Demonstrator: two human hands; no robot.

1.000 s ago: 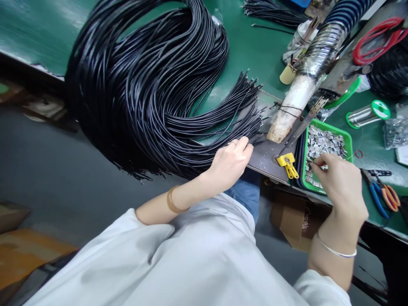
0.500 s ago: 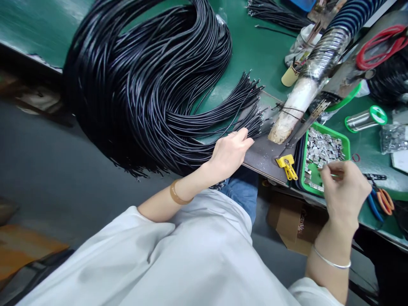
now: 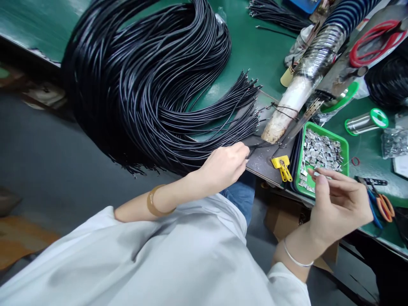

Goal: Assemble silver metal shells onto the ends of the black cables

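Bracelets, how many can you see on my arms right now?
2. A tan bracelet circles the left forearm, and a thin silver bracelet circles the right forearm. Any others under the sleeves would be hidden.

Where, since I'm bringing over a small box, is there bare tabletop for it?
One patch of green tabletop lies between the big cable bundle and the small cable bundle; another lies left of the big one. It's crowded at right: right hand, green tray, wire spool.
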